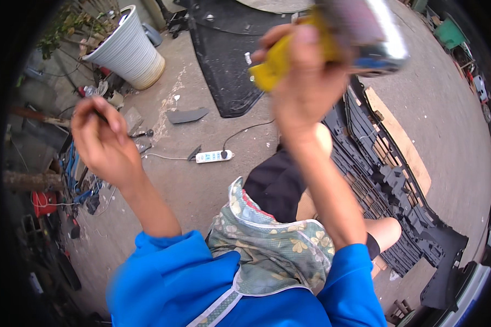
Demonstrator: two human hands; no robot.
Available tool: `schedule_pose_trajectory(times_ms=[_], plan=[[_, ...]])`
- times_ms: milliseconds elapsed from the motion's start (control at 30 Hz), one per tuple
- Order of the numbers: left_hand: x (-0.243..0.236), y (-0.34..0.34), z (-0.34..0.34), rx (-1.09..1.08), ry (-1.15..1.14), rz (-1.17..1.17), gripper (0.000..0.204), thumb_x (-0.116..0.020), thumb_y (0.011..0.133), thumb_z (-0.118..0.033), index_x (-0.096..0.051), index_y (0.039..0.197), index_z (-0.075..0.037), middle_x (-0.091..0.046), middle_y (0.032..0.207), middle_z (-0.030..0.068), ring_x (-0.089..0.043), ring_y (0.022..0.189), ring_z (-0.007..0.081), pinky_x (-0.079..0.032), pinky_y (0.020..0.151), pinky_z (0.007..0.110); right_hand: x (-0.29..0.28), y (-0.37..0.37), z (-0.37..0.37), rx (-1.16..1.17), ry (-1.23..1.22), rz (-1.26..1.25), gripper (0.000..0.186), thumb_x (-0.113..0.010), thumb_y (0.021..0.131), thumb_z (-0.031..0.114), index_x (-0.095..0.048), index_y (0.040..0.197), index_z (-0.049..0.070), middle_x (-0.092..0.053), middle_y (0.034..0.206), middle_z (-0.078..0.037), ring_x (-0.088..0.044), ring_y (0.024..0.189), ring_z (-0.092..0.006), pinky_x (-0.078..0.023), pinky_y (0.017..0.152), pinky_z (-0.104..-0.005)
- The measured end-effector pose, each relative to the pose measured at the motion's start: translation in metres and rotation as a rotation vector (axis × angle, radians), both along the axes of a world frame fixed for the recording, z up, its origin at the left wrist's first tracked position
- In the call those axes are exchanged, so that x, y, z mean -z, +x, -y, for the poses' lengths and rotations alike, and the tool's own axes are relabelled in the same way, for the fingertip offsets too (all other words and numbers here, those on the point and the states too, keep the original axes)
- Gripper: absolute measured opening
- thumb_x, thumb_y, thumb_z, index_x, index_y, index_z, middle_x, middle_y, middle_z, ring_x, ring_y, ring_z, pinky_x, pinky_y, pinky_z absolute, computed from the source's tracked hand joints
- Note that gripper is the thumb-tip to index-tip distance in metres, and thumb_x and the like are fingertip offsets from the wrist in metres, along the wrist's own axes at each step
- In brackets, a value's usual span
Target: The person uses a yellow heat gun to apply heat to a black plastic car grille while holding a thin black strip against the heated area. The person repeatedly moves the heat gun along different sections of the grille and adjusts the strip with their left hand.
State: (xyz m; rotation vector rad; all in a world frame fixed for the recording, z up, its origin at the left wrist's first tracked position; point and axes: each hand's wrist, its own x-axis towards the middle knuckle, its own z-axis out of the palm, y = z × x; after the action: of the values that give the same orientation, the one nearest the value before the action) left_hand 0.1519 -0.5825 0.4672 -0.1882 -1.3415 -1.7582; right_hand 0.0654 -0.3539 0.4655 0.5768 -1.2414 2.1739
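My right hand (311, 90) is raised at the top, its fingers wrapped round a yellow object with a shiny silver, rounded body (379, 32). Motion smears it, and its exact kind cannot be made out. On the left my left hand (103, 143) is lifted above the floor, fingers loosely curled with a dark gap between them; I see nothing held in it. A floral apron (278, 253) covers my lap over blue sleeves and dark shorts. Below and between the hands, a white power strip (214, 156) lies on the concrete with a black plug in it.
A large black panel (223, 65) lies ahead, with a small grey piece (187, 115) beside it. Black slatted grille parts (365, 163) and cardboard (403, 141) spread along my right. At left stand a white ribbed plant pot (131, 52), a red bucket (43, 203) and tangled cables.
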Motion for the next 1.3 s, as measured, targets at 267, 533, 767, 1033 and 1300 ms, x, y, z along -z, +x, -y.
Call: schedule_pose_trajectory(times_ms=[267,533,767,1033,1300], plan=[[0.142,0.121,-0.002,0.105,-0.079,0.668,0.044,-0.067,0.090,-0.013,-0.051,0.127,0.003,-0.058,0.119,0.0085,-0.058,0.104,0.0123,-0.046,0.085,0.027,0.092,0.099,0.156,-0.096,0.574,-0.003,0.064,-0.081,0.068,0.010,-0.048,0.122,-0.001,-0.060,0.092,-0.015,-0.063,0.084,-0.0302,-0.047,0.072,-0.0390],[0.216,0.111,0.007,0.011,0.047,0.588,0.061,-0.073,0.085,-0.016,-0.044,0.137,0.001,-0.051,0.132,0.0062,-0.051,0.119,0.0140,-0.043,0.097,0.030,0.160,0.099,0.183,-0.345,1.032,0.213,0.061,-0.076,0.075,0.012,-0.044,0.124,-0.003,-0.053,0.104,-0.019,-0.050,0.101,-0.0322,-0.036,0.090,-0.0423],[0.259,0.030,0.001,0.244,0.819,0.502,0.052,-0.044,0.104,-0.023,-0.030,0.149,-0.001,-0.044,0.141,0.0139,-0.049,0.128,0.0230,-0.043,0.107,0.037,0.193,0.035,0.196,-0.226,1.310,0.303,0.053,-0.069,0.086,0.021,-0.046,0.126,-0.004,-0.054,0.109,-0.021,-0.049,0.103,-0.0353,-0.037,0.091,-0.0452],[0.291,-0.004,-0.002,-0.146,0.202,0.715,0.051,-0.064,0.091,-0.002,-0.042,0.137,0.001,-0.054,0.129,0.0090,-0.054,0.117,0.0170,-0.045,0.097,0.031,0.222,0.003,0.202,-0.449,1.104,0.663,0.051,-0.062,0.092,0.021,-0.040,0.131,-0.003,-0.053,0.119,-0.024,-0.048,0.114,-0.0413,-0.035,0.097,-0.0488],[0.369,-0.053,0.027,0.166,0.899,0.497,0.018,-0.055,0.099,-0.022,-0.054,0.110,-0.007,-0.063,0.102,0.0045,-0.065,0.090,0.0148,-0.047,0.059,0.024,0.249,0.009,0.197,-0.300,1.454,0.328,0.060,-0.065,0.086,0.018,-0.039,0.137,-0.002,-0.049,0.132,-0.024,-0.045,0.122,-0.0407,-0.035,0.100,-0.0506]])
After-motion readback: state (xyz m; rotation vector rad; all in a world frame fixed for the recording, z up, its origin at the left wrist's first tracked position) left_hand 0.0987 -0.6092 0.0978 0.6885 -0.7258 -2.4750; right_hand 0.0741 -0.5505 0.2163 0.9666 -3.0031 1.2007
